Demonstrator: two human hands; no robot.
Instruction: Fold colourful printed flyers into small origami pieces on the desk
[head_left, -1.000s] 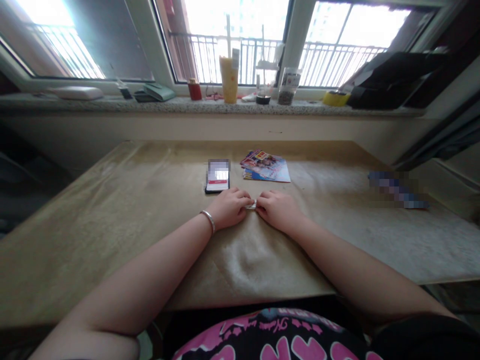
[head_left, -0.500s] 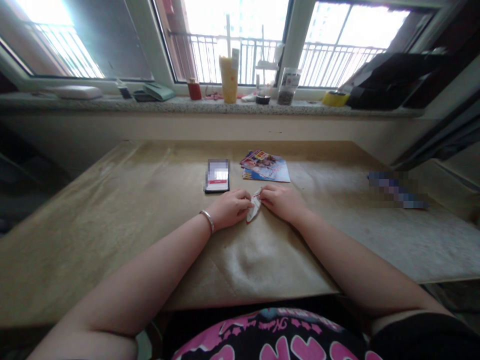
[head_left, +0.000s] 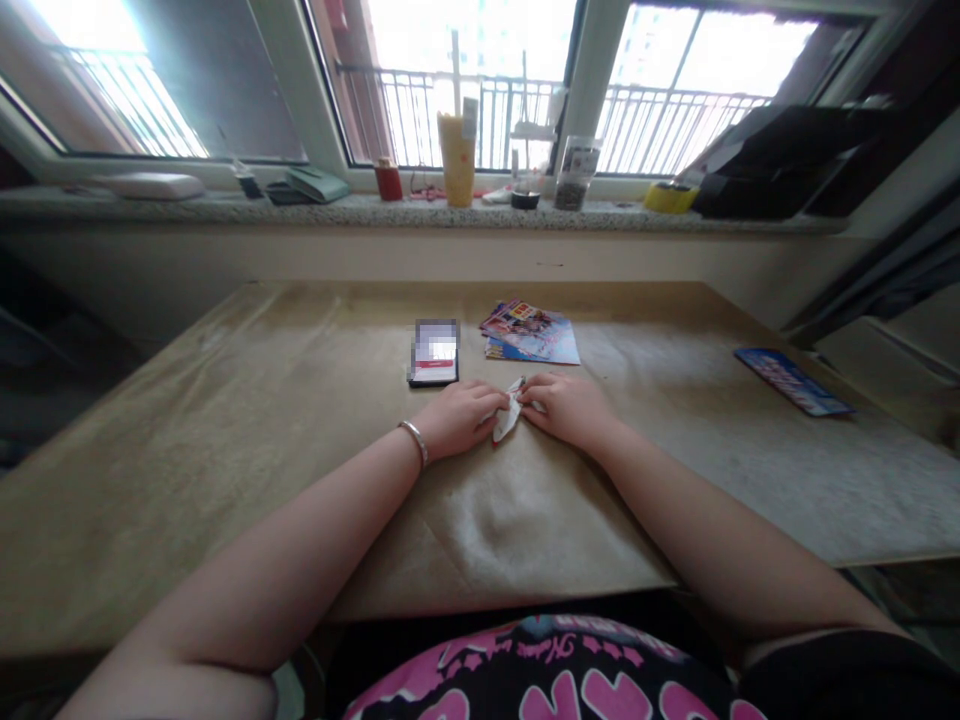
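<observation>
As I work remotely, my left hand (head_left: 471, 412) and right hand (head_left: 568, 405) pinch the paper (head_left: 508, 420) between them; folding seems in hand, so the next move calls for even pressure.

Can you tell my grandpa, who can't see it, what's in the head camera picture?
A person's left hand and right hand pinch a small, creased white paper between them over a tan table. Beyond them lie a phone and colourful printed sheets, below a cluttered windowsill.
</observation>
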